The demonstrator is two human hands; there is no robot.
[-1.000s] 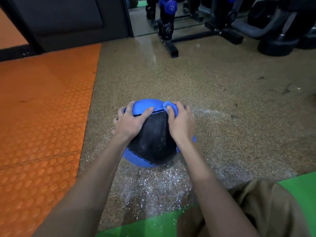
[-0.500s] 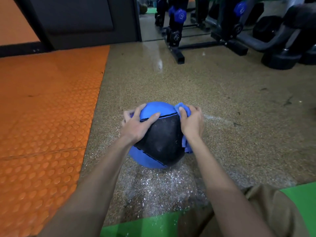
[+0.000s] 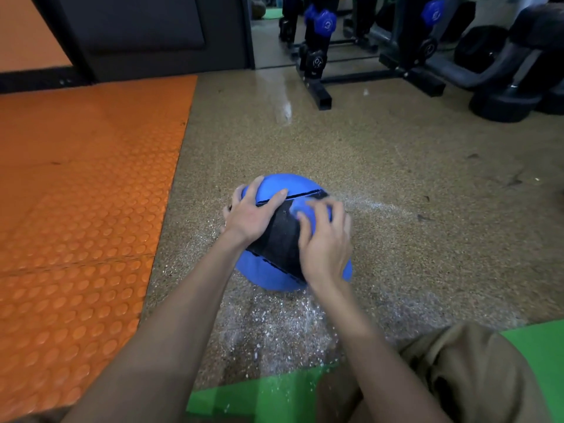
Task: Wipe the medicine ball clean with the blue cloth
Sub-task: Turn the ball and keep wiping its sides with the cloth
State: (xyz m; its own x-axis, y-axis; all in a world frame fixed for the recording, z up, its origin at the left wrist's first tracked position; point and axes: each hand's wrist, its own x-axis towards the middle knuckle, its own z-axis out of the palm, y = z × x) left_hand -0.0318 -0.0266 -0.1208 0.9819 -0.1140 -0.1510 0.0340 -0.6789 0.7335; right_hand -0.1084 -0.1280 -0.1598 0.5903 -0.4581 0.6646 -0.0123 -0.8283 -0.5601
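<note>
Hands on the medicine ball (image 3: pixel 282 186).
Left hand (image 3: pixel 253 216) rests on it, fingers spread; right hand (image 3: pixel 326 244), fingers curled, clamps the blue cloth (image 3: pixel 300 209) against its top.

Most of the blue cloth (image 3: pixel 300 210) lies hidden under our right hand (image 3: pixel 328 245); only a bunched bit shows by the thumb. The fingertips of that hand are smeared with blur. A blue patch beside the wrist may be cloth or ball: we cannot tell. The hand covers the right flank of the medicine ball (image 3: pixel 283 187), and the outer fingers of our left hand (image 3: pixel 253 218) pass out of sight round its far side. Our forearms (image 3: pixel 171 331) and khaki knee (image 3: pixel 473 370) run off the bottom edge. The gym machines (image 3: pixel 406 41) are cut by the top edge.
</note>
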